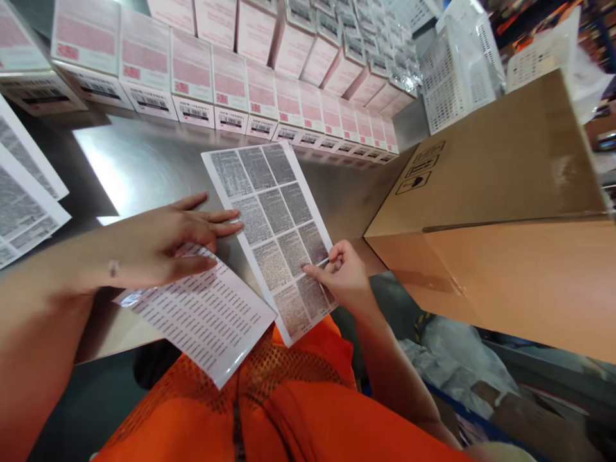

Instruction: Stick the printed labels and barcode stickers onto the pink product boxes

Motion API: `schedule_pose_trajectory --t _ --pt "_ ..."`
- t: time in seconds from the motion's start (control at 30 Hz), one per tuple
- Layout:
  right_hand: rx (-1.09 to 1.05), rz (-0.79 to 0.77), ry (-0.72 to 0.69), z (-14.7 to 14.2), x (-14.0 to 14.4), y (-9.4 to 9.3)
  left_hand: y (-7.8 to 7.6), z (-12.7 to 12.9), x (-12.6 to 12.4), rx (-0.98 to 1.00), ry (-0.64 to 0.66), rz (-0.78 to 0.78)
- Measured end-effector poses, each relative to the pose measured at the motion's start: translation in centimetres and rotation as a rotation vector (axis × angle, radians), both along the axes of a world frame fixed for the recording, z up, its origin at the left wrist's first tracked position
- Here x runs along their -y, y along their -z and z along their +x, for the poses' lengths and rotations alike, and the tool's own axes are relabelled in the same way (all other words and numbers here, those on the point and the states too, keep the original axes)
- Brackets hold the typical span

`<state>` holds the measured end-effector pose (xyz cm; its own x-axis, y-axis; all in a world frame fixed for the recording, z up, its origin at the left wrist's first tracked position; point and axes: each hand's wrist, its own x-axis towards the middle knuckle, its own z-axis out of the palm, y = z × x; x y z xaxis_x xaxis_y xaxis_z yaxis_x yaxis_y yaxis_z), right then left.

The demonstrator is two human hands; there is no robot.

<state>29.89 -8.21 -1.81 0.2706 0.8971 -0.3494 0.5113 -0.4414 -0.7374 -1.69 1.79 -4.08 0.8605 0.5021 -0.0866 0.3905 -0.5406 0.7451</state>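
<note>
A white sheet of printed rectangular labels [269, 212] lies on the steel table [144, 160], its near end over the table edge. My left hand [163, 244] rests flat, fingers spread, on the sheet's left edge and on a second sheet of small barcode labels [206, 321] beside it. My right hand [339, 273] pinches the corner of one label at the sheet's lower right edge, lifting it slightly. A ring shows on my left hand.
Rows of pink-and-white cartons [269, 96] stand along the far side of the table. More label sheets [24, 186] lie at the left. A large open cardboard box [505, 212] stands at the right, white plastic baskets [457, 70] behind it. An orange mesh vest [289, 398] is below.
</note>
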Motion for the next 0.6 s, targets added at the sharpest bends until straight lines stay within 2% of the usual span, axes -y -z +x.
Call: schedule_pose_trajectory --t 0.07,0.13,0.27,0.33,0.4,0.5,0.6 --pt "-0.147 0.059 0.057 -0.7 -0.1 -0.3 -0.3 0.2 0.0 -0.032 0.003 -0.014" --pt "-0.163 0.129 -0.018 -2.4 0.0 -1.0 -0.9 0.3 0.1 -0.051 -0.001 -0.034" --pt "-0.029 0.186 -0.444 -7.1 -0.1 -2.3 -2.2 0.6 0.3 -0.087 -0.017 -0.074" --pt "0.011 0.221 -0.573 -8.9 -0.6 -2.4 -2.8 0.8 0.2 -0.108 -0.023 -0.097" --pt "0.072 0.241 -0.624 -10.2 -1.3 -2.2 -3.3 0.8 0.1 -0.119 -0.028 -0.112" --pt "0.173 0.204 -0.623 -11.1 -1.7 -2.2 -3.7 0.8 0.3 -0.106 -0.028 -0.105" --pt "0.205 0.179 -0.610 -11.2 -1.4 -2.5 -2.9 0.6 1.0 -0.063 -0.064 -0.066"
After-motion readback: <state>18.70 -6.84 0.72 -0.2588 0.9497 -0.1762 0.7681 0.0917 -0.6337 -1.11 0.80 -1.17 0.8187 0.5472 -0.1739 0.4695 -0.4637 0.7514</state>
